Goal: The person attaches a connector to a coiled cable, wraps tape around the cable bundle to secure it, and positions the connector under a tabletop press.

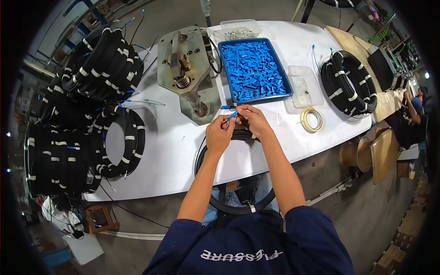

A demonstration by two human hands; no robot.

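Observation:
Both hands meet in front of the blue tray [288,95], which is filled with small blue pieces. My left hand [220,133] pinches a thin blue cable end [231,116] from the left. From the right, the fingers of my right hand [253,120] close on the same blue end. Just beyond the fingers, another blue connector [226,107] on a black lead lies on the table. A black cable coil [233,210] rests partly on the table edge and partly on my lap, beneath my forearms.
A metal press [188,59] stands left of the tray. Black cable coils [103,68] are stacked at the left; another coil [349,85] lies right. A tape roll [311,120] and clear containers [303,87] sit near the tray. A person [415,112] is at far right.

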